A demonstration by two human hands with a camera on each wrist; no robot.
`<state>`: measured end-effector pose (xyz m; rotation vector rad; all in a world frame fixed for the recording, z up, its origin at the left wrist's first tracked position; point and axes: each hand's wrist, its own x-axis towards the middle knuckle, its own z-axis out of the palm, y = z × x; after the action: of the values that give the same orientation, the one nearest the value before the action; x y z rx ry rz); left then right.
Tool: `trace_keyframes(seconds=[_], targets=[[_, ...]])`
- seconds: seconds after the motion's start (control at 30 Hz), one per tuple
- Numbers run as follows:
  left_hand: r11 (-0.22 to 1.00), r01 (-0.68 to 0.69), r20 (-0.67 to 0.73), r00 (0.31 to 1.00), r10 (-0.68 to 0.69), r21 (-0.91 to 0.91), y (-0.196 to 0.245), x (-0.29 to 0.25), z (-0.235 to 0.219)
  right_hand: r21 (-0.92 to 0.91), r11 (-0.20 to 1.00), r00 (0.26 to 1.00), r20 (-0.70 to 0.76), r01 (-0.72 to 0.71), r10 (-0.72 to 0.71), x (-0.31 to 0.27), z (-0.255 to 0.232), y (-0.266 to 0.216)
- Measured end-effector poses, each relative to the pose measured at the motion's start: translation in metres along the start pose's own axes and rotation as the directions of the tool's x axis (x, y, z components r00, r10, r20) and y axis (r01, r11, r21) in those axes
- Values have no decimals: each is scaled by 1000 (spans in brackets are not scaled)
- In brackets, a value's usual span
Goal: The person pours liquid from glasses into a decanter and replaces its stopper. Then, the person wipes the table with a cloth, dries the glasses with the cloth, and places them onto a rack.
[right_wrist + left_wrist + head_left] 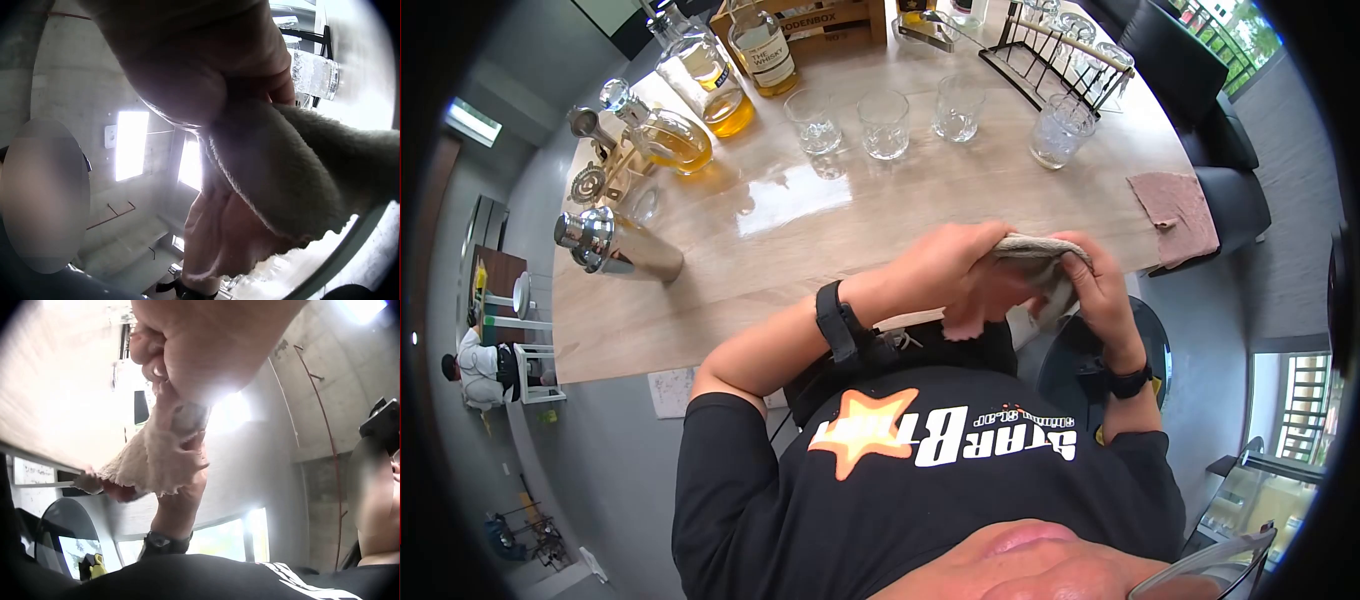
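Cloth (1032,243) was gripped by curled left hand (960,262) and right hand (1106,300) near the table's (650,350) edge. Even tension seemed advisable.

Black short-sleeved T-shirt (990,500), orange star (868,432) with pale centre on chest, white lettering (1000,440) beside it. Wide black strap (840,322) on left wrist, black band (1129,381) on right. Dark-framed glasses (1262,542).

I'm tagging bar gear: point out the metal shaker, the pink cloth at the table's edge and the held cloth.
Metal shaker (636,252), head view: middle of its body.
Pink cloth (1188,212), head view: flat middle.
Held cloth (275,169), right wrist view: its broad fold.
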<state>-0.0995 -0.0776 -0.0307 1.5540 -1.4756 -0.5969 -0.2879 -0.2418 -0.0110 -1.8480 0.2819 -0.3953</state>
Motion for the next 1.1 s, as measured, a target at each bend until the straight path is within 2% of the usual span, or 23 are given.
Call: trace_keyframes(seconds=[0.03, 0.07, 0.1, 0.17, 0.23, 0.3, 0.33, 0.4, 0.5, 0.53, 0.6, 0.67, 0.7, 0.73, 0.77, 0.8, 0.83, 0.9, 0.93, 1.0, 1.03, 1.07, 1.1], targets=[[1000, -1, -5, 1000, 1, -1, 2, 4, -3, -19, 999, 999, -15, -35, 35, -1, -5, -3], [996, 51, 78, 995, -57, 79, 5, 8, -7, 50, 991, 991, -33, -128, 129, -1, -11, -3], [982, 95, 156, 980, -121, 164, 9, 13, -11, 48, 991, 991, -30, -126, 127, -1, -16, -7], [979, 145, 198, 965, -173, 146, 22, 21, -21, 54, 995, 997, 1, -79, 79, -2, -24, -18], [972, 195, 241, 945, -222, 130, 24, 25, -22, -26, 999, 999, 12, -34, 34, -2, -35, -15], [972, 234, 258, 938, -233, 27, 16, 28, -17, -46, 975, 971, 96, -217, 221, -1, -49, -14], [972, 232, 255, 939, -231, 26, 12, 29, -15, -167, 986, 997, 70, -6, 18, 3, -55, -3], [993, 84, 148, 984, -95, 79, 5, 29, -10, -182, 983, 998, 63, -11, 23, 4, -68, 1], [995, 58, 141, 988, -69, 76, 1, 34, -6, -252, 967, 998, 62, 44, -29, 7, -88, 16], [996, 59, 138, 988, -69, 73, -2, 35, -3, -212, 977, 1000, 4, -18, 19, 7, -93, 19], [991, -132, 51, 990, 131, 32, -9, 39, 3, -168, 983, 996, -49, -77, 70, 6, -96, 19], [990, -142, 29, 990, 142, 2, -6, 44, 9, -21, 991, 991, -47, -129, 128, 5, -95, 5], [988, -153, 9, 988, 153, -26, -4, 45, 10, -23, 991, 991, -45, -128, 127, 6, -93, -2], [988, -153, 5, 988, 153, -26, 4, 46, 8, -161, 986, 995, -90, -51, 37, 8, -89, -10], [990, -40, 74, 996, 50, -138, 13, 47, 5, -298, 954, 991, -122, 20, -59, 9, -88, -17], [968, 81, 154, 987, -44, -239, 19, 48, 3, -185, 980, 993, -102, -74, 55, 10, -97, -20], [967, 80, 153, 987, -44, -240, 21, 49, 3, -186, 980, 993, -102, -74, 56, 9, -108, -19], [983, 16, 215, 976, 24, -183, 22, 50, 3, -246, 954, 985, -30, -170, 168, 6, -129, -15], [983, 17, 215, 976, 24, -185, 17, 50, 7, -269, 963, 999, 16, -30, 36, 8, -130, -12], [970, -199, 126, 968, 216, -137, 5, 47, 17, -235, 972, 999, 42, -15, 25, 6, -130, -15], [970, -198, 130, 968, 217, -140, 8, 46, 16, -200, 980, 998, 67, 4, 9, 4, -129, -16], [984, -118, 203, 969, 143, -130, 13, 45, 12, -200, 980, 998, 62, 0, 13, 1, -129, -12], [993, -40, 275, 959, 70, -113, 16, 45, 11, -130, 987, 995, 27, -90, 95, -2, -128, -4]])
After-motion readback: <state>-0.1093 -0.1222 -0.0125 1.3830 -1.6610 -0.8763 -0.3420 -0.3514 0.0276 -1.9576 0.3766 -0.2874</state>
